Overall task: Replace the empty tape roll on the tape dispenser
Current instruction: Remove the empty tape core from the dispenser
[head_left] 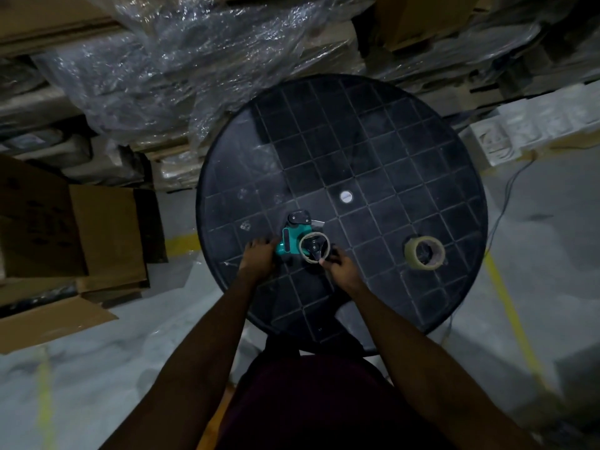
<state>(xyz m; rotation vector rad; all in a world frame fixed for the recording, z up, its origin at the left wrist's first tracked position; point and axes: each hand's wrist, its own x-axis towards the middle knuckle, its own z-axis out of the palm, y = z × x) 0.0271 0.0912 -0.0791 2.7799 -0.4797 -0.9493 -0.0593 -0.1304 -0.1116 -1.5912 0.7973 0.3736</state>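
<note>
Evidently the work is at its first step: the empty tape roll (314,247), a thin pale ring with almost nothing left on it, sits on the hub of the teal tape dispenser (297,237), which lies on its side on the round black tabletop (373,151), near the edge closest to the person. Lying flat like this, the dispenser presents the hub upward, so the ring can be lifted straight off rather than pulled sideways.

Each hand has a separate job. The left hand (259,256) rests curled against the dispenser's handle end, and I judge it is there to pin the tool so it does not slide on the gridded surface; whether the fingers actually wrap the handle I cannot tell in the dim light. The right hand (341,267) has its fingertips pinched at the lower rim of the ring, apparently gripping the ring itself to work it free.

The full tape roll (424,254), yellowish with a brown core, lies flat on the same tabletop well to the right, apart from the dispenser yet within the right arm's reach, a sensible spot for the swap once the hub is bare.

As for writing, nothing can be read. A small white round disc (346,197) sits near the tabletop's centre, but any print is too blurred. Cardboard boxes (65,222) on the floor at the left show dark marks, not legible.
</note>
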